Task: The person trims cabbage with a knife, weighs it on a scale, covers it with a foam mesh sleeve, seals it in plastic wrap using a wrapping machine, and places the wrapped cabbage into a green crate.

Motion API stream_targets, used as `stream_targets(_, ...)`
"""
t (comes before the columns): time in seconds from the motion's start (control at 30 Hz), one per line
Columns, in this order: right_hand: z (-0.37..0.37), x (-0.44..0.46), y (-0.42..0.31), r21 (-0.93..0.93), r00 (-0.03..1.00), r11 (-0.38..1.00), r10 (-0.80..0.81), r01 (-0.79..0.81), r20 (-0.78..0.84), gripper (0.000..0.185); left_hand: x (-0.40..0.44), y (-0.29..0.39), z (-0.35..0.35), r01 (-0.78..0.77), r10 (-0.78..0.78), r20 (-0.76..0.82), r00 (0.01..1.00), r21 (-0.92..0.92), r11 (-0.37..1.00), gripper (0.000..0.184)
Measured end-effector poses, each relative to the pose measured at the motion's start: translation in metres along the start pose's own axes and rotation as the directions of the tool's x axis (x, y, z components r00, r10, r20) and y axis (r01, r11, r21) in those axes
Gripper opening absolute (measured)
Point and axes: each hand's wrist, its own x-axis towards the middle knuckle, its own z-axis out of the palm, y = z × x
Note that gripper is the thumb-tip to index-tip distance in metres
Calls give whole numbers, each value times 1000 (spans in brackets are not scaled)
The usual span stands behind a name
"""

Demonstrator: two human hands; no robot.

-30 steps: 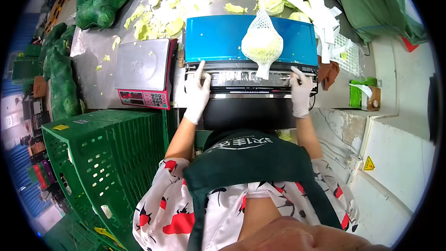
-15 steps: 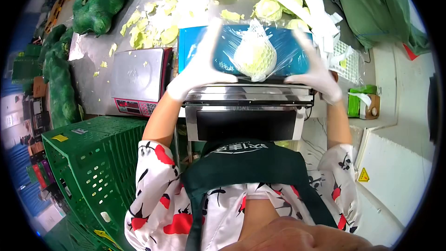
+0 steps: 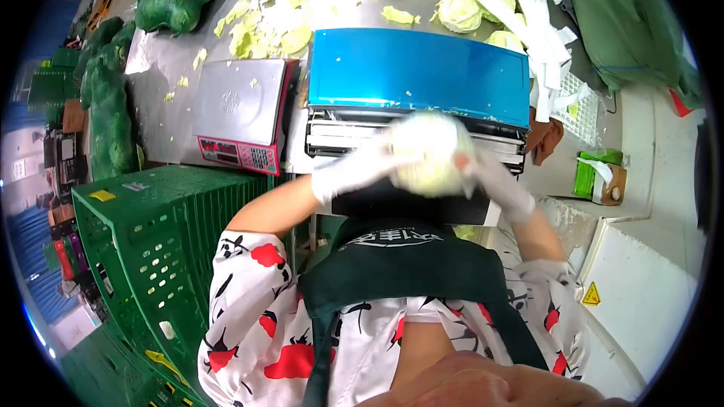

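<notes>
A pale green cabbage [image 3: 430, 157] hangs, blurred by motion, over the near edge of a wrapping machine with a blue top [image 3: 418, 75]. My left hand [image 3: 360, 171], in a white glove, grips the cabbage from the left side. On its right side my right hand [image 3: 498, 181], gloved as well, holds it too; the fingertips are smeared. White netting seems to cover the upper part of the cabbage. Below it lies the machine's dark front plate [image 3: 377, 202], partly hidden by my hands.
A scale [image 3: 240, 109] stands left of the machine. Loose leaves [image 3: 264, 26] and several cabbages [image 3: 460, 13] lie behind on the metal table. White foam nets [image 3: 544, 45] hang at the right. Green crates [image 3: 162, 218] stand near my left arm, and a tissue pack [image 3: 599, 175] sits at the right.
The cabbage has come off the blue top toward me, now between both hands. My hands have drawn back from the machine's sides, and the clear film over the top is gone from view.
</notes>
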Motion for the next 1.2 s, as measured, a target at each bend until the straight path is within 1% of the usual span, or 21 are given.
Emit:
stream_targets(0.1, 44, -45, 36, 88, 995, 992, 96, -94, -19, 66, -43, -45, 22, 157, -168, 124, 978, 97, 983, 69)
stream_targets(0.17, 52, -27, 105, 125, 965, 959, 260, -254, -30, 68, -50, -69, 23, 271, -257, 139, 956, -98, 958, 69)
stream_targets(0.27, 62, 0, 104, 284, 960, 919, 278, -272, 22, 67, -44, -108, 6, 482, -449, 175, 876, -291, 826, 66)
stream_targets(0.43, 54, 7, 110, 403, 936, 850, 260, -339, 239, 59, -72, -146, 6, 282, -306, -8, 952, -359, 889, 69)
stream_targets(0.53, 53, -15, 124, 439, 979, 880, 123, -182, 160, 54, -106, -148, 6, 62, -67, -111, 992, -46, 997, 69)
stream_targets(0.57, 54, -23, 132, 267, 996, 960, 88, -84, -2, 40, -118, -139, 7, 174, -129, -216, 968, 204, 963, 63)
stream_targets(0.6, 55, -29, 147, -67, 976, 988, -151, 143, -154, 35, -125, -143, 8, 96, 64, -282, 957, 520, 849, 50)
stream_targets(0.67, 56, -32, 185, -718, 738, 597, -652, 358, -174, 25, -130, -151, -3, -56, 436, -25, 899, 983, 172, 41)
stream_targets(0.7, 55, -29, 183, -743, 698, 567, -689, 356, -192, 12, -128, -137, -4, -117, 527, 46, 849, 988, 102, 40)
stream_targets(0.77, 63, -33, 184, -232, 784, 934, -355, 272, -509, 14, -129, -136, -1, -13, 443, -206, 873, 897, 442, 38)
stream_targets(0.8, 72, -41, 172, 87, 811, 975, -118, 204, -573, 15, -132, -137, 2, 47, 358, -316, 878, 803, 594, 37)
stream_targets(0.83, 72, -46, 157, 189, 820, 948, -108, 254, -563, 20, -131, -135, 6, -71, 493, -306, 814, 790, 609, 31)
stream_targets(0.93, 62, -58, 185, 297, 843, 954, 128, 39, -522, 21, -147, -138, 11, 150, 4, -450, 893, 305, 940, 24)
stream_targets(0.97, 63, -58, 215, 206, 852, 976, 166, -70, -496, 21, -147, -182, 5, 168, -47, -466, 884, 220, 961, 27)
stream_targets(1.0, 69, -44, 252, -67, 899, 997, 10, -43, -438, 19, -145, -187, 5, 392, -312, -412, 856, 123, 912, 32)
stream_targets(1.03, 79, -32, 292, -327, 935, 945, -118, 3, -334, 19, -138, -213, 8, 285, -154, -357, 921, 352, 891, 30)
stream_targets(1.07, 91, -26, 299, -260, 949, 965, -50, -34, -311, 20, -130, -238, 15, 154, -6, -259, 966, 555, 818, 29)
stream_targets(1.1, 104, -20, 304, -196, 958, 978, 18, -77, -285, 22, -115, -242, 21, 198, -77, -218, 973, 613, 765, 24)
stream_targets(1.13, 125, 5, 284, 197, 923, 958, 259, -208, -284, 27, -101, -241, 23, 232, -147, -181, 972, 671, 704, 20)
stream_targets(1.17, 125, 48, 295, -268, 991, 961, -93, 64, -97, 33, -91, -224, 24, 92, -228, 38, 973, 842, 531, 18)
stream_targets(1.2, 128, 63, 301, -360, 967, 899, -250, 250, 48, 37, -86, -217, 24, 25, -169, 66, 983, 874, 486, 18)
